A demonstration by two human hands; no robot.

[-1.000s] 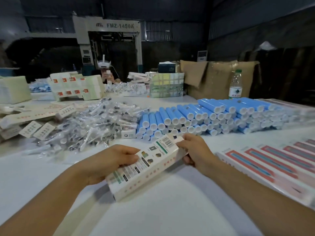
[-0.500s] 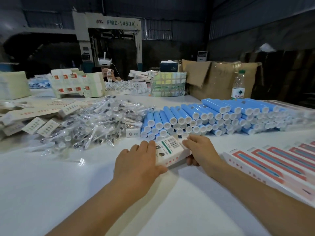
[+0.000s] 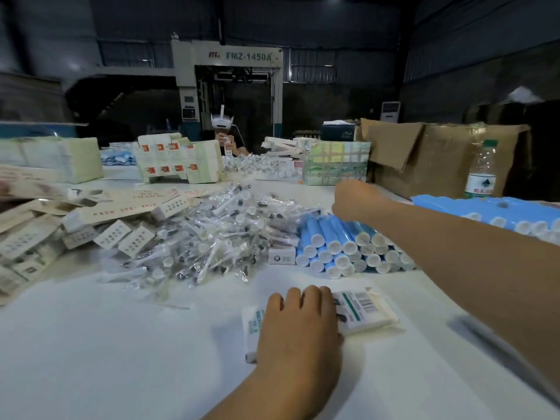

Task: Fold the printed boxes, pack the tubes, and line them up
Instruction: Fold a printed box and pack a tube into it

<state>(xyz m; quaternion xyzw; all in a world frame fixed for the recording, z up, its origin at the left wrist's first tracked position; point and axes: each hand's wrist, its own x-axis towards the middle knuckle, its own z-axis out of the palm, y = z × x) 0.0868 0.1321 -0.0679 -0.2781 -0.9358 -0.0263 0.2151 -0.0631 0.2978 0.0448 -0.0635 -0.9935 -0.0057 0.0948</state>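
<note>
White printed cardboard box lay flat on desk, left hand pressing it, fingers straight. Right hand over blue plastic tubes, grip unclear. Tubes probably light, slick; grasp mid-body.

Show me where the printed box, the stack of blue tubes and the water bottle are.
printed box (image 3: 362,310): head view, on its barcode end.
stack of blue tubes (image 3: 336,234): head view, on a top tube's blue side.
water bottle (image 3: 482,174): head view, on its clear body.
</note>
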